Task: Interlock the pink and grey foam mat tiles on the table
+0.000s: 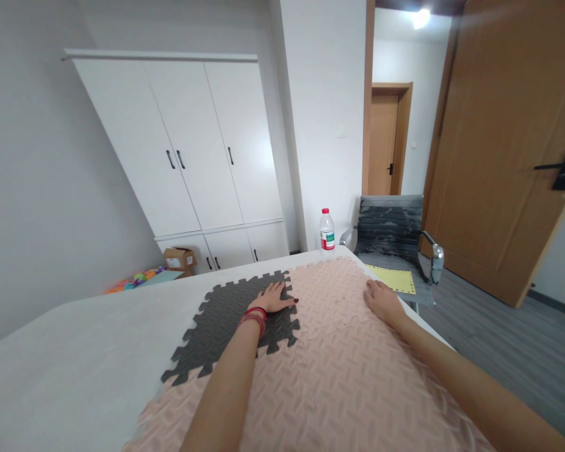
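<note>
A dark grey foam puzzle mat tile (216,323) with toothed edges lies beside pink foam mat tiles (332,351) on a white table. Its right and near edges meet the pink foam; whether every tooth is locked in I cannot tell. My left hand (274,299), wearing red bands at the wrist, rests palm down near the tile's right edge, fingers spread and the thumb reaching over the pink. At the pink mat's right edge lies my right hand (382,300), its fingers slightly bent on the foam and nothing seen in them.
A bottle with a red cap (327,231) stands at the table's far corner. Beyond the right edge is a grey chair (390,223) with a yellow sheet (393,279) on its seat. A cardboard box (179,258) and white cabinets (183,125) are behind the table (89,351).
</note>
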The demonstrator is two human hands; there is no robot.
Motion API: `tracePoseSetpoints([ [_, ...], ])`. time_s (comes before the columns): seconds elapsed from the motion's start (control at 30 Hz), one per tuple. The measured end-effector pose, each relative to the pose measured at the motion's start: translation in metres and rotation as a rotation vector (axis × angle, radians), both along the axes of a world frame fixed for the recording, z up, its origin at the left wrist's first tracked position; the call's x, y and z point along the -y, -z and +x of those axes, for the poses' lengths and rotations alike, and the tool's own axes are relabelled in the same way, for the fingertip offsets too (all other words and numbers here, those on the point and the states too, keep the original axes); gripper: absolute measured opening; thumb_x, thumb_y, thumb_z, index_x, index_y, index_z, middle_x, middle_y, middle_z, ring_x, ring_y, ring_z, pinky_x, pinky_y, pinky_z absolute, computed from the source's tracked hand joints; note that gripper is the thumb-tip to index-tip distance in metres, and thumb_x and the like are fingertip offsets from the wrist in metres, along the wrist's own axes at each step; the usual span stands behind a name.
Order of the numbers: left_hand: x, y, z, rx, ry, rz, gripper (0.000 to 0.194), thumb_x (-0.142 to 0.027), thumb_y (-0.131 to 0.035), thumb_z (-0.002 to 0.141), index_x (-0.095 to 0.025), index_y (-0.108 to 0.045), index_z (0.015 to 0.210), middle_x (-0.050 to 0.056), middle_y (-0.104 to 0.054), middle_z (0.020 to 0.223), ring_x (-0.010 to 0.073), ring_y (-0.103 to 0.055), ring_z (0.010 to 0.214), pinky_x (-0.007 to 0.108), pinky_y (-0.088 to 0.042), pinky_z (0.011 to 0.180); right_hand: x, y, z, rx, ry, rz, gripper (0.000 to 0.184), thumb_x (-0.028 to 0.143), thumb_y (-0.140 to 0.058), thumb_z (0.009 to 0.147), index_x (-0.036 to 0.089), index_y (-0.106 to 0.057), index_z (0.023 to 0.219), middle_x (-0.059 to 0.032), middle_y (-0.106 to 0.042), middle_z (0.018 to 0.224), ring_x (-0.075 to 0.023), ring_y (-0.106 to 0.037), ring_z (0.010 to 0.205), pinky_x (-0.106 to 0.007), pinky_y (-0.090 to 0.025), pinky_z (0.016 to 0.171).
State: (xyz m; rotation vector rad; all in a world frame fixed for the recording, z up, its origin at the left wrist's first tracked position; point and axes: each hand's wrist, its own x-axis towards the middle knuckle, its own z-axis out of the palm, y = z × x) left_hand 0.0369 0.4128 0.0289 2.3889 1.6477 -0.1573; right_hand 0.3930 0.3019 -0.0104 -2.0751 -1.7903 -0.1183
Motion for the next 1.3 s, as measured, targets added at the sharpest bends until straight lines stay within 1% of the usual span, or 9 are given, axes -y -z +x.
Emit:
tracePoseSetpoints([
  [0.23, -0.001, 0.002, 0.001, -0.048, 0.012, -0.002, 0.116, -0.083, -0.046, 0.060, -0.017, -0.011, 0.150, 0.013, -0.005, 0.157, 0.0369, -0.005, 0.143, 0.062, -0.017, 0.109, -0.001, 0.000, 0.000, 0.002, -0.002, 0.005, 0.042, 0.039, -0.034, 0.092, 0.014, -0.053, 0.121, -0.0134, -0.059, 0.118, -0.0224, -0.052, 0.112, -0.030, -0.034, 0.096],
  [0.5, 0.011, -0.003, 0.006, -0.086, -0.008, 0.042, 0.106, -0.080, -0.043, 0.066, -0.020, -0.015, 0.149, 0.014, -0.010, 0.157, 0.0355, -0.010, 0.143, 0.061, -0.022, 0.107, 0.000, 0.001, -0.001, 0.008, 0.002, 0.010, 0.041, 0.039, -0.034, 0.093, 0.015, -0.053, 0.119, -0.0136, -0.059, 0.117, -0.0223, -0.052, 0.111, -0.030, -0.034, 0.095],
  [0.63, 0.018, -0.014, 0.014, -0.132, -0.031, 0.104, 0.103, -0.079, -0.050, 0.063, -0.023, -0.027, 0.145, 0.018, -0.024, 0.153, 0.0396, -0.025, 0.137, 0.062, -0.026, 0.103, 0.000, 0.002, -0.001, 0.003, 0.016, 0.012, 0.041, 0.039, -0.034, 0.093, 0.015, -0.053, 0.120, -0.0138, -0.059, 0.117, -0.0224, -0.052, 0.112, -0.031, -0.033, 0.095],
  [0.77, 0.027, -0.020, 0.024, -0.188, -0.098, 0.191, 0.107, -0.078, -0.056, 0.059, -0.015, -0.033, 0.142, 0.027, -0.031, 0.147, 0.0462, -0.031, 0.131, 0.068, -0.022, 0.099, -0.002, 0.003, 0.000, -0.004, 0.027, -0.001, 0.040, 0.039, -0.035, 0.092, 0.015, -0.054, 0.119, -0.0137, -0.059, 0.115, -0.0231, -0.053, 0.110, -0.032, -0.033, 0.095],
  [0.87, 0.042, -0.023, 0.028, -0.198, -0.131, 0.254, 0.104, -0.075, -0.053, 0.066, -0.010, -0.028, 0.144, 0.031, -0.027, 0.147, 0.0483, -0.028, 0.131, 0.069, -0.018, 0.099, 0.000, 0.001, -0.001, -0.007, 0.042, -0.004, 0.041, 0.038, -0.032, 0.093, 0.015, -0.054, 0.119, -0.0146, -0.060, 0.115, -0.0243, -0.053, 0.110, -0.034, -0.033, 0.094],
  [0.97, 0.068, -0.034, 0.023, -0.168, -0.081, 0.295, 0.090, -0.069, -0.047, 0.076, -0.015, -0.027, 0.145, 0.025, -0.025, 0.150, 0.0418, -0.029, 0.134, 0.062, -0.021, 0.103, 0.004, -0.003, -0.004, -0.009, 0.056, -0.005, 0.041, 0.036, -0.032, 0.093, 0.013, -0.055, 0.117, -0.0157, -0.061, 0.112, -0.0248, -0.055, 0.106, -0.034, -0.035, 0.092],
  [1.13, 0.125, -0.050, -0.039, -0.110, 0.042, 0.376, 0.075, -0.061, -0.039, 0.085, -0.019, -0.028, 0.146, 0.015, -0.023, 0.154, 0.0287, -0.025, 0.140, 0.048, -0.024, 0.110, 0.012, -0.016, -0.008, -0.001, 0.010, 0.049, 0.042, 0.030, -0.034, 0.092, 0.013, -0.050, 0.127, -0.0150, -0.056, 0.125, -0.0230, -0.051, 0.115, -0.035, -0.031, 0.099],
  [1.2, 0.147, -0.046, -0.084, -0.080, 0.060, 0.410, 0.071, -0.058, -0.041, 0.085, -0.021, -0.033, 0.144, 0.014, -0.027, 0.153, 0.0272, -0.028, 0.139, 0.045, -0.024, 0.110, 0.018, -0.021, -0.010, 0.003, -0.027, 0.082, 0.044, 0.026, -0.031, 0.093, 0.012, -0.046, 0.132, -0.0154, -0.052, 0.131, -0.0229, -0.048, 0.118, -0.037, -0.027, 0.104],
  [1.3, 0.180, -0.031, -0.156, -0.089, -0.062, 0.413, 0.072, -0.056, -0.049, 0.080, -0.017, -0.040, 0.140, 0.017, -0.027, 0.152, 0.0301, -0.033, 0.137, 0.044, -0.030, 0.108, 0.031, -0.030, -0.014, 0.017, -0.145, 0.110, 0.045, 0.020, -0.032, 0.090, 0.010, -0.046, 0.132, -0.0173, -0.049, 0.134, -0.0247, -0.044, 0.123, -0.043, -0.018, 0.109],
])
